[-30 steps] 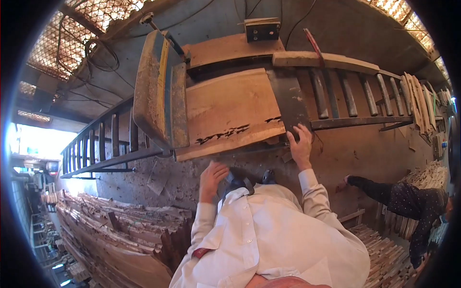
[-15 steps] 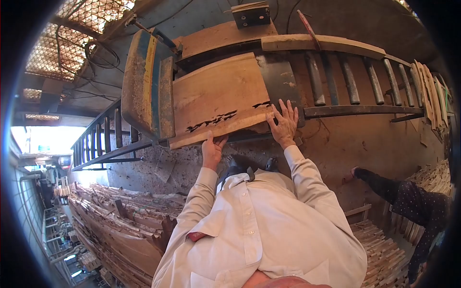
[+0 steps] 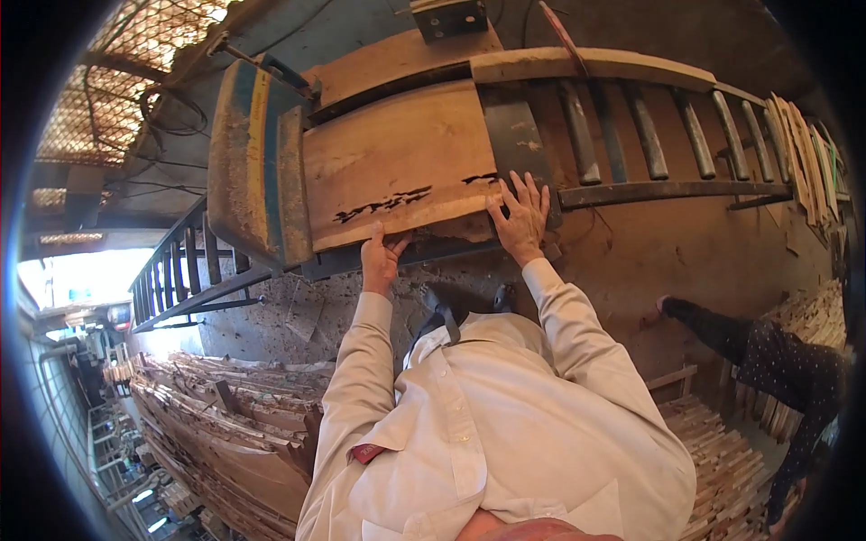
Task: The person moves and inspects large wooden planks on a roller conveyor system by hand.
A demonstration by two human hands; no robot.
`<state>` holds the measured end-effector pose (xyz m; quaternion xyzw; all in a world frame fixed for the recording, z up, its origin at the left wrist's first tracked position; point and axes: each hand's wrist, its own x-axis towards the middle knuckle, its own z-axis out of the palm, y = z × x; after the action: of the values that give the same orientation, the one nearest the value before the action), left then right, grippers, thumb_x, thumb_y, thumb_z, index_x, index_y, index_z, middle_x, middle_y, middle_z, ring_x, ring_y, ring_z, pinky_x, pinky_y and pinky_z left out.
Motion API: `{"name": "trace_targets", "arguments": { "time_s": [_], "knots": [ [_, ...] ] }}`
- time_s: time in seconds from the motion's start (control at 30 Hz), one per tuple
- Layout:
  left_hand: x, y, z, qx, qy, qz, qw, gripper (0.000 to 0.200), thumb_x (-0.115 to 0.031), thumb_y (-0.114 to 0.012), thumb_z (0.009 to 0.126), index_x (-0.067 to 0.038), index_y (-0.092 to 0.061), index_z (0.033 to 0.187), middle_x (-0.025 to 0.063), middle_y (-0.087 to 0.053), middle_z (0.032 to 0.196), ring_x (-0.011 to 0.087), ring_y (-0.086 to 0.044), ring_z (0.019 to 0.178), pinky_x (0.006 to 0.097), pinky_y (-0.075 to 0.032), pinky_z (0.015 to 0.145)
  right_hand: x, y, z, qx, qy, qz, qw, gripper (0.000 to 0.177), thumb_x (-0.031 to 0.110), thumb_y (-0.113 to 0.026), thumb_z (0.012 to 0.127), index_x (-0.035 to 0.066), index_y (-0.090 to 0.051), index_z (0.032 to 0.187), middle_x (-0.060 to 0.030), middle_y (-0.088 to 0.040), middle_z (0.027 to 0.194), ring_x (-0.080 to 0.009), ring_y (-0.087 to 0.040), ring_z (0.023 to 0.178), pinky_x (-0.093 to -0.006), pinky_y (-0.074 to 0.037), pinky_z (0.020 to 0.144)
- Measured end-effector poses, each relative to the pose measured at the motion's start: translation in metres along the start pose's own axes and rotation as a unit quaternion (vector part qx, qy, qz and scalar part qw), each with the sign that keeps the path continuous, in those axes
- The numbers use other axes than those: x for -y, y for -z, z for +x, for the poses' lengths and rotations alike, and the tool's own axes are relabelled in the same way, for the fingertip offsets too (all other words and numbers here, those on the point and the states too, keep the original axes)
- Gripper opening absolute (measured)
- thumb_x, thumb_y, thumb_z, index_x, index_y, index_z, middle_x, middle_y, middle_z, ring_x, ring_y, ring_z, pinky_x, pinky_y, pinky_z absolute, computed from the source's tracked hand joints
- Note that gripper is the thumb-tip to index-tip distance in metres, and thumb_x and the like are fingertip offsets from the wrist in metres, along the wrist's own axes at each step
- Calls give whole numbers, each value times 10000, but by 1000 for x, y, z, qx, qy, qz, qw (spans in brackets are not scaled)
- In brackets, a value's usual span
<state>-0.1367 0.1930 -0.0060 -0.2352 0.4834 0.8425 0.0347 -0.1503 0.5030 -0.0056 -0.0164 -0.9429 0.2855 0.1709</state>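
Note:
A wide wooden board [image 3: 397, 149] with dark cracks near its front edge lies flat on the bed of a planer-like machine. Its left end meets the blue and yellow, dust-covered housing [image 3: 257, 162]. My left hand [image 3: 382, 264] grips the near edge, thumb on top and the other fingers partly hidden below it. Over at the near right corner, my right hand [image 3: 520, 219] rests with fingers spread, touching the board's end and the dark metal bed [image 3: 514, 126].
A roller conveyor [image 3: 667, 189] extends right, with a wooden plank [image 3: 595, 65] along its far side. Another roller frame [image 3: 198, 261] stands left. Stacked timber [image 3: 216, 406] lies behind me on the left. Another person [image 3: 785, 370] is at the right.
The board's near left corner has swung away from me, so its front edge sits further in on the bed. Both hands stay at the board. The camera view has shifted slightly.

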Motion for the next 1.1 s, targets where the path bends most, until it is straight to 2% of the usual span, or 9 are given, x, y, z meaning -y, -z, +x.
{"name": "trace_targets", "arguments": {
  "time_s": [0.2,0.47,0.63,0.73,0.77,0.87,1.0,1.07,1.1],
  "knots": [
    [-4,-3,0,6,-3,12,1000,480,-296,-527,1085,115,-482,1327,251,-621,1274,385,-664,1150,543,-573,1021,-5,0,7,8,18,-6,1000,558,495,-591,966,92,-676,1342,-83,-512,1523,-278,-327,1502,-510,-97,1273],
    [-10,-2,4,31,22,-19,999,403,-259,-554,1074,60,-532,1319,194,-640,1291,341,-659,1162,547,-552,1046,-12,-9,18,-6,51,3,999,526,472,-661,921,81,-718,1268,-62,-572,1469,-280,-399,1463,-499,-163,1263],
    [-4,-5,1,-4,-3,-24,1000,428,-276,-559,1072,84,-536,1302,191,-653,1244,333,-669,1140,545,-579,1007,-10,-14,20,17,36,13,999,678,604,-627,934,58,-652,1336,-83,-543,1494,-274,-362,1487,-502,-113,1270],
    [-5,-6,0,-18,-3,-44,999,428,-270,-553,1074,108,-545,1275,203,-654,1216,334,-678,1120,526,-598,987,-1,-13,21,29,34,-31,999,810,688,-605,912,48,-580,1407,-102,-500,1530,-264,-312,1515,-504,-70,1275],
    [-6,-5,1,0,-11,-46,999,440,-269,-532,1079,130,-533,1266,216,-645,1210,335,-684,1102,506,-628,942,1,-13,22,50,16,-31,998,885,725,-613,879,57,-530,1454,-104,-451,1567,-263,-269,1535,-513,-48,1276],
    [-1,-1,4,-11,-24,-20,999,477,-300,-535,1071,131,-522,1276,211,-646,1203,331,-693,1076,480,-655,878,11,-7,17,47,50,-64,996,918,727,-639,856,57,-508,1471,-102,-435,1579,-268,-264,1537,-520,-50,1274],
    [5,-9,1,-93,-27,25,995,487,-348,-560,1052,128,-548,1151,194,-653,1048,316,-721,914,447,-672,727,21,0,13,63,55,-68,994,968,723,-678,821,51,-481,1489,-107,-411,1596,-273,-248,1542,-509,-53,1276],
    [-1,-15,-16,-138,-26,69,988,504,-378,-568,1047,121,-549,1121,192,-661,992,304,-728,858,422,-664,676,22,-1,13,72,46,-67,994,1031,772,-660,801,56,-448,1512,-107,-395,1609,-267,-231,1551,-500,-53,1279],
    [-6,-12,-28,-80,-19,63,995,500,-382,-570,1047,114,-550,1107,190,-665,959,301,-729,822,412,-656,655,17,-6,13,73,45,-70,994,1046,785,-654,796,57,-441,1517,-106,-390,1612,-265,-227,1553,-498,-52,1279]
  ]
}}
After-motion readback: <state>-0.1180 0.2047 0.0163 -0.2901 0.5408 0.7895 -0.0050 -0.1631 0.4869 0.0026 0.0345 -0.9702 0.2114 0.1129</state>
